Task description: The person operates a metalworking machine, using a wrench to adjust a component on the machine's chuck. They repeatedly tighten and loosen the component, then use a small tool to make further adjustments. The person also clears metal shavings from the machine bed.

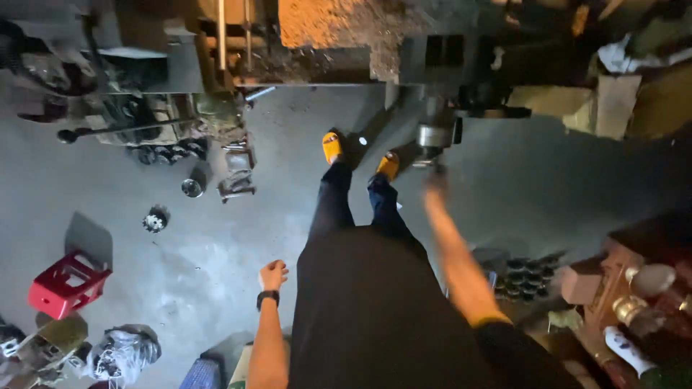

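Nearest to us, our left hand (273,274) hangs at our side, curled into a loose fist and holding nothing, a dark watch (267,296) on the wrist; below it lie a blue crate (202,374) and a bundled plastic bag (122,353), close enough that a backward swing could clip them. Our right hand (434,189) stretches well forward and is blurred, so we cannot tell whether its fingers are spread or closed; it sits just below a metal cylinder (432,135) on the dark machine (461,94) ahead, touching it or very near, and we cannot say which. We judge the main risk to be here; a reach made blind in this dim light could land on an edge or a moving part, if the machine is live.

Beside our right leg, a cluster of dark round parts (526,277) lies on the floor (108,187), near a cluttered wooden surface (620,288); a sidestep there could roll an ankle. Our yellow sandals (331,146) leave the feet open, so anything dropped from the machine would strike bare skin.

Farther left sit a red stool (68,283), a small gear-like piece (154,220) and a shiny round can (192,187), with more metal parts (238,169) beyond; all of them are trip hazards should we turn that way without looking.
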